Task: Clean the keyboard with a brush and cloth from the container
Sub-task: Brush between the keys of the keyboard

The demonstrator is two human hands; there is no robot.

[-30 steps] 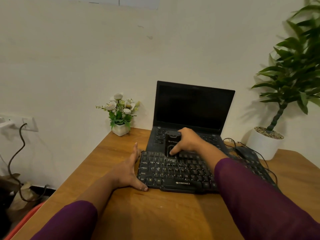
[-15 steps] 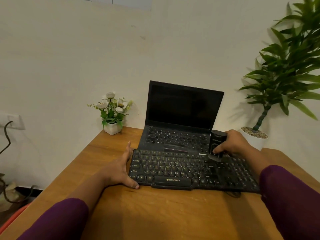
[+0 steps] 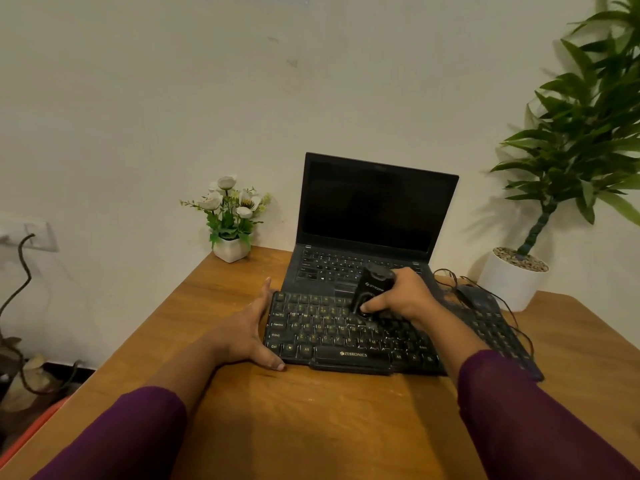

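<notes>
A wooden table (image 3: 329,420) stands against a plain cream wall (image 3: 173,98). Left of the table, a wall socket (image 3: 36,235) holds a dark cable (image 3: 20,271) that hangs toward the floor. On the table's far right corner a tall leafy plant (image 3: 588,133) in a white pot casts a soft shadow on the wall.

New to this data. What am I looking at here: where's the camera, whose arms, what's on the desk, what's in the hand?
No robot here: a person works with bare hands. The one camera sits on their head and looks forward and down, so the purple sleeves at the bottom are their own arms.

On the wooden desk lies a black keyboard, with an open laptop, screen dark, behind it. A small flower pot stands at the back left and a large potted plant at the right, with a mouse and its cable near it.

The left hand rests flat against the keyboard's left edge, steadying it. The right hand grips a black brush, pressed onto the upper key rows.
</notes>
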